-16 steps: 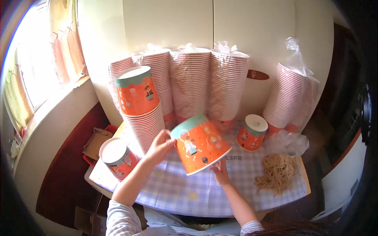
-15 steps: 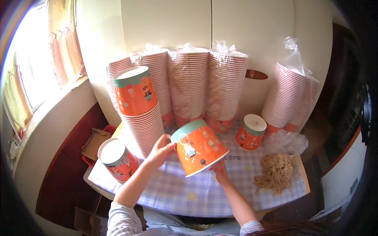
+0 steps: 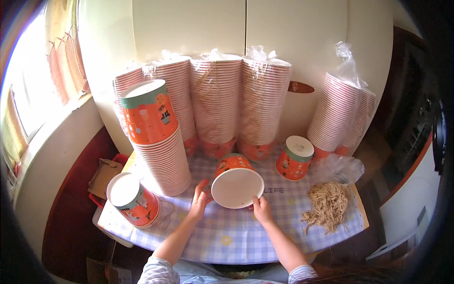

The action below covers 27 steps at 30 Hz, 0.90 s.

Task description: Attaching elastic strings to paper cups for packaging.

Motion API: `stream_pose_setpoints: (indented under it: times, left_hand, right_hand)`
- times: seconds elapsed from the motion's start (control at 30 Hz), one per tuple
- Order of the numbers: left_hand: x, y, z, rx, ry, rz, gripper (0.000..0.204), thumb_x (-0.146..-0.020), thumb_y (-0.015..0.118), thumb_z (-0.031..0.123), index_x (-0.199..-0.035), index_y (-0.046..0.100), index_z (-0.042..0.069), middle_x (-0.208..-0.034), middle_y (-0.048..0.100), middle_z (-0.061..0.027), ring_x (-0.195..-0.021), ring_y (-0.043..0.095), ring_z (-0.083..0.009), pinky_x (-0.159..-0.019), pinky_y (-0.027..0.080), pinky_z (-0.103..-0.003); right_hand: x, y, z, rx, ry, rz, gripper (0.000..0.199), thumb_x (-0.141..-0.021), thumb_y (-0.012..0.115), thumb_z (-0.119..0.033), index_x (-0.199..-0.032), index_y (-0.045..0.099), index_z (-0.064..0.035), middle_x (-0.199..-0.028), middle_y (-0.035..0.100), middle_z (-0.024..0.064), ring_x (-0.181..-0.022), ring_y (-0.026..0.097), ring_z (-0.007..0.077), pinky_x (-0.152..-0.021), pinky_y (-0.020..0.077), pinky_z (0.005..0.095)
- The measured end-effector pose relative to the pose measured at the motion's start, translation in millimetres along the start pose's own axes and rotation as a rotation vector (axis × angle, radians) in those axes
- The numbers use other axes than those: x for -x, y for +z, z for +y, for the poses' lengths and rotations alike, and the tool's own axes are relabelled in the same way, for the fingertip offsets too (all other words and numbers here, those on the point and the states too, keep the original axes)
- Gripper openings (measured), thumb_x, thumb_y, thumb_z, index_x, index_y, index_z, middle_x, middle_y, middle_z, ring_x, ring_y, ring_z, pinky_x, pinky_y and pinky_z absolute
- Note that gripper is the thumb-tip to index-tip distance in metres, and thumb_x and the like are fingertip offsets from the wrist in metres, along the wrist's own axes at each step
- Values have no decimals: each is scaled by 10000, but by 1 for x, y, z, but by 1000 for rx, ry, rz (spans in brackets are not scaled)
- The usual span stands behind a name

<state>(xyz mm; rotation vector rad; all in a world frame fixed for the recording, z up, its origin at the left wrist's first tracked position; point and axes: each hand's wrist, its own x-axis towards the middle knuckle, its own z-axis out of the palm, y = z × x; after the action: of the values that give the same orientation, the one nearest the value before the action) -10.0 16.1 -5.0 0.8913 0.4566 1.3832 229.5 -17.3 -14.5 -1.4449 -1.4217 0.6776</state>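
Observation:
An orange paper bucket (image 3: pixel 238 188) with a green band at its base lies tilted over the table's middle, its white mouth turned toward me. My right hand (image 3: pixel 261 208) grips the lower right of its rim, thumb at the edge. My left hand (image 3: pixel 199 200) is at the bucket's left side with the fingers stretched out and apart; whether they touch it I cannot make out. Left of my hands rises a tall stack of nested paper buckets (image 3: pixel 163 163), bottom up. Nearer me stands a shorter upside-down bucket stack (image 3: pixel 135 201).
Bagged bucket stacks (image 3: pixel 215 102) line the back, with further bagged stacks (image 3: pixel 333 113) at the right. A single upside-down bucket (image 3: pixel 294 158), crumpled clear plastic (image 3: pixel 338 169) and a heap of tan string (image 3: pixel 326 206) are on the right. A checked cloth (image 3: pixel 231 248) covers the table.
The bucket has turned from bottom up to mouth toward me and moved slightly away. My right hand has shifted to its rim, and my left fingers have spread beside it. The view has shifted slightly.

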Motion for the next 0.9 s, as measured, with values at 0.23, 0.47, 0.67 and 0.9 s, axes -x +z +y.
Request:
stream_pose_setpoints:
  times: [0.23,0.47,0.67,0.9]
  left_hand:
    - [12,25,21,-1157,687,-78,568,-675,640,35,-1207,441,53,-1260,354,-217,-1157,386,-347,-915,382,-396]
    - [15,23,18,-1210,741,-188,575,-603,656,73,-1156,518,148,-1252,388,-214,-1122,424,-375,-860,434,-431]
    - [16,31,28,-1406,941,-166,538,-595,657,88,-1107,545,209,-1178,450,-166,-1084,466,-396,-831,452,-458]
    - [14,32,26,-1438,987,-180,429,-654,650,43,-1036,573,223,-1122,476,-164,-1022,525,-363,-734,512,-396]
  right_hand:
    - [1,1,-10,92,-35,26,264,-895,454,-227,-922,540,21,-723,634,120,-601,626,197,-544,479,317]
    - [-2,1,3,-84,-42,31,220,-882,445,-162,-974,540,13,-807,622,162,-670,627,194,-599,474,316]
    - [-4,-1,-8,61,-114,44,226,-884,435,-176,-1035,519,-31,-752,618,166,-708,613,310,-607,458,391]
    - [-9,-2,7,18,-23,18,274,-881,434,-177,-1113,501,-46,-831,613,195,-772,609,329,-654,465,399]
